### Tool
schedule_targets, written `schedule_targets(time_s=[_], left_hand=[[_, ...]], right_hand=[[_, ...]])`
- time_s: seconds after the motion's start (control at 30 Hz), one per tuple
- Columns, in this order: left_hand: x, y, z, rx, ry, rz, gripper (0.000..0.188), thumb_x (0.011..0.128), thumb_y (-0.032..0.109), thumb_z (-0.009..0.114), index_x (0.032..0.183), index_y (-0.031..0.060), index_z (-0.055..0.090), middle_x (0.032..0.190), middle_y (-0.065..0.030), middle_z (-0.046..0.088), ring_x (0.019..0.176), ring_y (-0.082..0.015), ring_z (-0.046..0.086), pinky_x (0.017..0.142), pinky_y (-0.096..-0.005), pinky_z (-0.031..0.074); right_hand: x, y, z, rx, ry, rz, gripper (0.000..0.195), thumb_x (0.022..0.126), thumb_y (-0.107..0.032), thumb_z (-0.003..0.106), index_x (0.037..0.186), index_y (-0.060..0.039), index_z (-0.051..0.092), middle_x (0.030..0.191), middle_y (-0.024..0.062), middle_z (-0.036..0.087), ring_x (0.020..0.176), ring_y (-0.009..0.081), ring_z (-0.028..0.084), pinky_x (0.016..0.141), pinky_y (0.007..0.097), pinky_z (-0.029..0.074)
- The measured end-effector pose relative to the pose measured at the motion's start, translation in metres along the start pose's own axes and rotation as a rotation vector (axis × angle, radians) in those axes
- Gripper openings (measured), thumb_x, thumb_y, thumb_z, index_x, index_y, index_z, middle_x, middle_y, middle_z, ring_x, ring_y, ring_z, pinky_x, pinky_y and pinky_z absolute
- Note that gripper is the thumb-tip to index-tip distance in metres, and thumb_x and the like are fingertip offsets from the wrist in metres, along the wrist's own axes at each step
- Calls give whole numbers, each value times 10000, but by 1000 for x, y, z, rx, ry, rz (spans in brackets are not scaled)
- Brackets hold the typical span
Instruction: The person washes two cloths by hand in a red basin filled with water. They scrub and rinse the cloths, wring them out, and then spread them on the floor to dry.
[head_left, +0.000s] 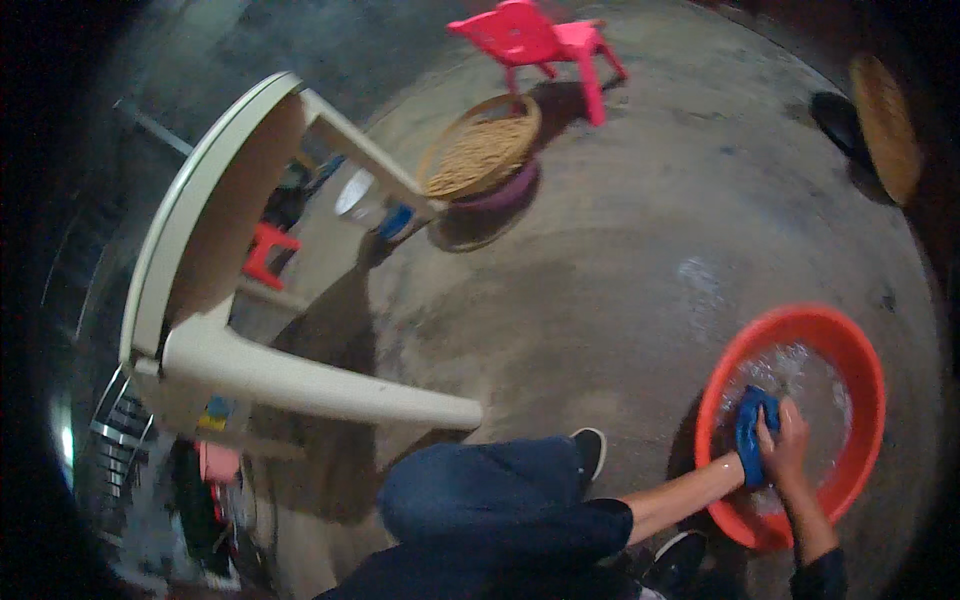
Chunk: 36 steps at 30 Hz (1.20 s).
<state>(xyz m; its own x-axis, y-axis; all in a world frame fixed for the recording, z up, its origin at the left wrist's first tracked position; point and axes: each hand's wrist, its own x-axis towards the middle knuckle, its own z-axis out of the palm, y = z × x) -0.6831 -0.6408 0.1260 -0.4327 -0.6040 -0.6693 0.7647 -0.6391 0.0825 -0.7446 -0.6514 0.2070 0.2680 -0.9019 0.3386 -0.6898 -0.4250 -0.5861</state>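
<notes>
A red plastic basin holding sudsy water stands on the floor at the lower right. Over the water, a wet blue cloth is wrapped about my left hand, whose fingers are mostly hidden by it. My right hand presses against the cloth from the right side, its fingers bent onto the fabric. Both forearms reach in over the near rim of the basin.
A cream plastic table is at the left, with a red stool and a white bucket beyond it. Farther off are a woven tray of peanut-like items, a pink chair and a brown oval object.
</notes>
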Motion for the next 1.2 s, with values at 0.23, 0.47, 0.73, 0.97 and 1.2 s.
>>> schedule_targets(time_s=[0.23, 0.47, 0.73, 0.97, 1.2], left_hand=[[-15, 4, 21, 383, 171, 24, 587, 984, 536, 497, 1352, 80, 542, 1244, -115, 610, 1095, -255, 593, 956, -417, 473], [-7, 42, 16, 1156, 453, 585, 673, 922, 458, 633, 1376, -5, 452, 1289, -236, 567, 1168, -338, 575, 1025, -433, 430], [-10, 38, -23, 1996, 236, 589, 443, 824, 189, 733, 1171, 2, 530, 1108, -265, 621, 1024, -469, 615, 869, -531, 508], [-13, 36, 4, 2160, 277, 423, 343, 878, 202, 698, 1191, 76, 637, 1125, -202, 640, 1076, -403, 622, 863, -516, 508], [-39, 76, 42, 1561, -384, 688, 242, 944, 201, 660, 1117, 40, 703, 1071, -128, 695, 1033, -242, 653, 910, -365, 499]], right_hand=[[-5, 77, -25, -222, 29, 183, 310, 787, -111, 731, 1008, -37, 526, 933, 219, 564, 858, 440, 592, 705, 492, 475], [-44, 123, -48, -418, 66, 344, 440, 820, -77, 683, 1233, -74, 532, 1344, 189, 504, 1237, 413, 497, 965, 468, 454], [-85, 107, -22, -567, -550, 84, 703, 839, -80, 582, 1506, -212, 403, 1557, 94, 370, 1398, 363, 375, 1057, 568, 373], [-61, 113, -29, -648, -913, 304, 644, 812, -74, 610, 1436, -172, 481, 1470, 150, 463, 1320, 353, 490, 1023, 517, 434], [2, 90, -44, -35, -260, -16, 531, 785, -106, 653, 1310, -148, 594, 1452, 143, 513, 1298, 348, 517, 1068, 457, 421]])
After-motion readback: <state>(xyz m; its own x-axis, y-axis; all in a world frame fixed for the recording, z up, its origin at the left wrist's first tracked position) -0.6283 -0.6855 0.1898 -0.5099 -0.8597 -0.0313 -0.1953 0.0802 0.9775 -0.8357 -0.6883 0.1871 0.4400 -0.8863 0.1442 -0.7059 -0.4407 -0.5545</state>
